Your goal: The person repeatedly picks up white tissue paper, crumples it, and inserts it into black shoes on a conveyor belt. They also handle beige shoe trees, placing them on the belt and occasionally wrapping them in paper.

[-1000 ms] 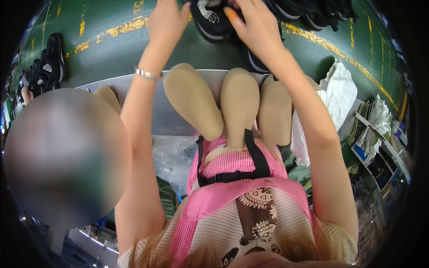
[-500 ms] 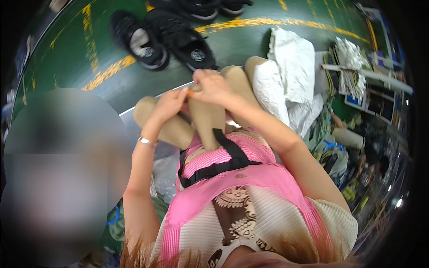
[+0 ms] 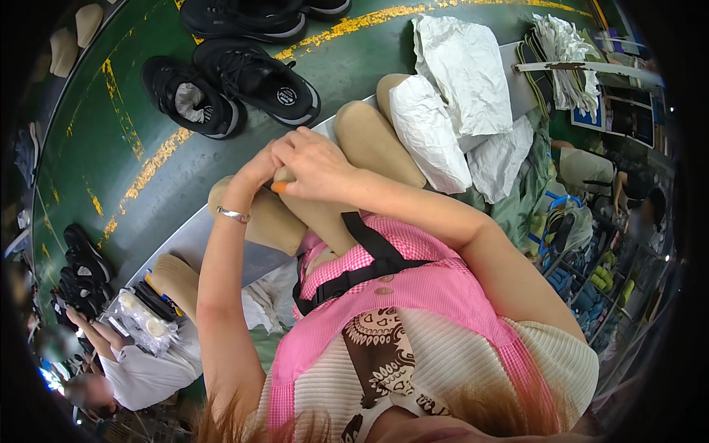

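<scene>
My left hand (image 3: 258, 166) and my right hand (image 3: 317, 166) meet at the far end of a tan shoe form (image 3: 317, 214), fingers bent together around its tip. An orange cover (image 3: 279, 187) sits on a digit of my right hand. The form's near end rests against my pink apron (image 3: 391, 251). Beside it lies another tan shoe form (image 3: 269, 229) on the left, under my left wrist. A third tan form (image 3: 373, 140) lies to the right. My left fingertips are partly hidden behind the right hand.
Black shoes (image 3: 258, 81) stand on the green surface (image 3: 170, 192) ahead; one has crumpled paper inside. Right of the forms lie a paper-wrapped form (image 3: 428, 133) and white paper sheets (image 3: 465, 74). A co-worker in a white shirt (image 3: 151, 373) is at the lower left.
My view has shifted. Both hands are now closer together, the right lying over the left's fingers at the form's tip. The black shoes appear farther left in view.
</scene>
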Motion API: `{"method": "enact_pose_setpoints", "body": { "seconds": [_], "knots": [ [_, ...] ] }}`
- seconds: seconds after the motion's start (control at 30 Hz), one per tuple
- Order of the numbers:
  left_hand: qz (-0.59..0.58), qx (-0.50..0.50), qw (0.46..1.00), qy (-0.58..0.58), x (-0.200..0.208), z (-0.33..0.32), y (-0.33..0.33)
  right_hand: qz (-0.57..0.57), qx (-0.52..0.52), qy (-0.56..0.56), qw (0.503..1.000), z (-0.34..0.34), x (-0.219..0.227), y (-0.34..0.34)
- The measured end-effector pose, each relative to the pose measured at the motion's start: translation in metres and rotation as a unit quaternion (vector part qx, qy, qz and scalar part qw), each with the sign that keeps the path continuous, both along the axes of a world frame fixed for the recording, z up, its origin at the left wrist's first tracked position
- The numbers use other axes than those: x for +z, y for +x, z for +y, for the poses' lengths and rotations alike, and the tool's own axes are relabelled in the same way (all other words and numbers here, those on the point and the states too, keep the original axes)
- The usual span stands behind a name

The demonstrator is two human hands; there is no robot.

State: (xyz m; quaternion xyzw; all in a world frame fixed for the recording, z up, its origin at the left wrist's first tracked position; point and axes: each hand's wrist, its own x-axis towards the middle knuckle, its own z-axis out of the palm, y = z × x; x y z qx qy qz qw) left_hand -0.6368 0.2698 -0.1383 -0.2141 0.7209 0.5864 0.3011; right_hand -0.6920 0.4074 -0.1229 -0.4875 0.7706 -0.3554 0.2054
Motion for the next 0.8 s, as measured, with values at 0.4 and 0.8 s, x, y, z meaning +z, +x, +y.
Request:
{"method": "enact_pose_setpoints", "body": {
  "seconds": [0.4, 0.8],
  "knots": [
    [0.016, 0.149, 0.979, 0.137, -0.014, -0.029, 0.015, -0.052, -0.019, 0.006, 0.998, 0.002, 0.009, -0.022],
    [0.135, 0.165, 0.960, -0.183, -0.035, -0.009, 0.027, -0.180, 0.044, 0.018, 0.982, -0.006, 0.038, -0.004]
  ]
}}
